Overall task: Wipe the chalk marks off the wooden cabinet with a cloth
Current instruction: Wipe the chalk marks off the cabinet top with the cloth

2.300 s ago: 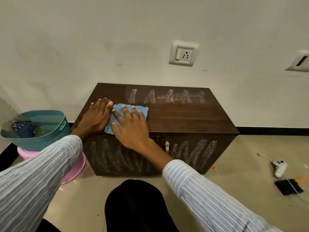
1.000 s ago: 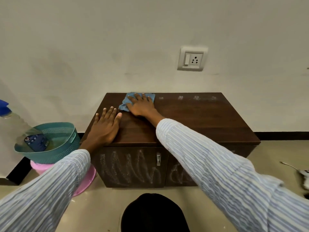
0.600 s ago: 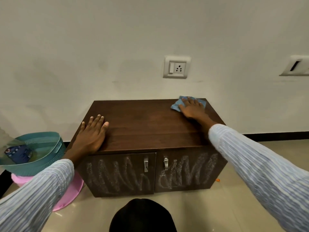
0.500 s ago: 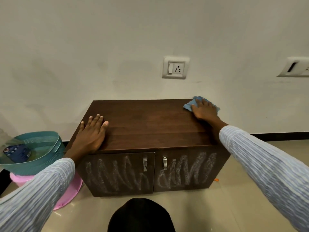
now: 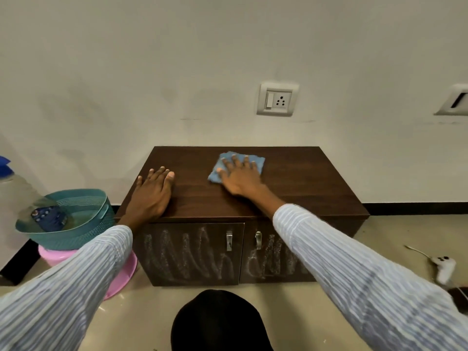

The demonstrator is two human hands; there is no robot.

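— On the dark wooden cabinet [image 5: 298,188]?
— Right hand [image 5: 240,177] flat on the blue cloth [image 5: 255,162], fingers spread, pressing it to the top near the back edge, roughly mid-width. Not pinching; palm down.
— And the left hand [image 5: 153,193]?
— Flat on the bare wood near the front left corner, fingers extended and close together, holding nothing. Well apart from the cloth.
— Chalk marks [image 5: 187,257]?
— Zigzag scribbles across both doors, beside the two metal handles [image 5: 229,240]. Top surface looking clean around the cloth.
— Around the cabinet?
— Teal basket [image 5: 83,219] on a pink tub [image 5: 121,277] at the left, clear bottle [image 5: 20,191] leaning in the basket. White game controller [image 5: 443,268] on the floor at the right. Wall socket [image 5: 277,100] above.
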